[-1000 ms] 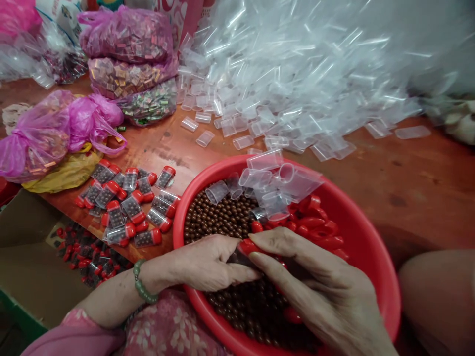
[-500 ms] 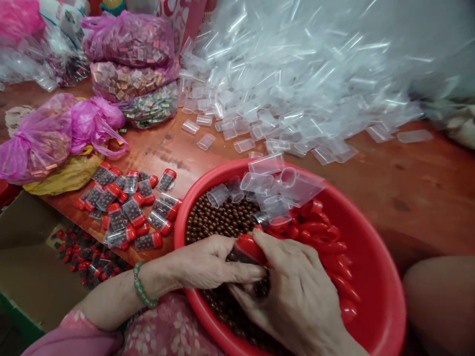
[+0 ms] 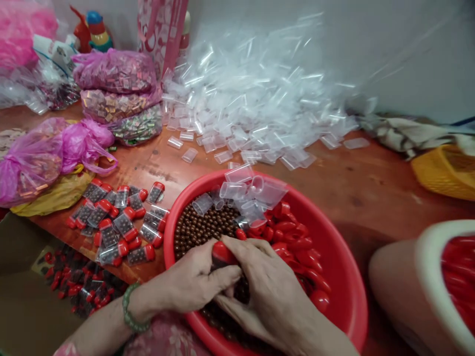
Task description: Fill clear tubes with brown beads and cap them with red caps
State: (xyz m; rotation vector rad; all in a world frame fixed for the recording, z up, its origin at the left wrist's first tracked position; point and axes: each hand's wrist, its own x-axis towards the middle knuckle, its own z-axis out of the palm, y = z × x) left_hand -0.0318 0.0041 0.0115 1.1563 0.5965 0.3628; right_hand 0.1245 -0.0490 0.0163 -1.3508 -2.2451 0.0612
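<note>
My left hand [image 3: 196, 277], with a green bead bracelet at its wrist, grips a small clear container with a red end [image 3: 221, 253] over the red basin [image 3: 343, 277]. From the right, my right hand [image 3: 267, 277] is closed around the same container, its fingers against my left thumb. Brown balls [image 3: 208, 222] fill the left of the basin and show beneath both hands. Red plastic caps [image 3: 293, 237] lie in the right part, and clear tubes [image 3: 237, 190] rest at the back. The container's lower end is hidden by my fingers.
Filled red-ended containers [image 3: 126, 223] lie left of the basin, above a cardboard box [image 3: 22, 277] with more. Bags of small pieces [image 3: 115, 74] stand at back left. Behind is a heap of clear tubes [image 3: 252, 109]. A white-rimmed tub [image 3: 426, 252] and a yellow basket [image 3: 441, 170] are right.
The view has swung right, bringing the white-rimmed tub and yellow basket into sight. Both hands stay together over the basin, still gripping the container, which shows more upright.
</note>
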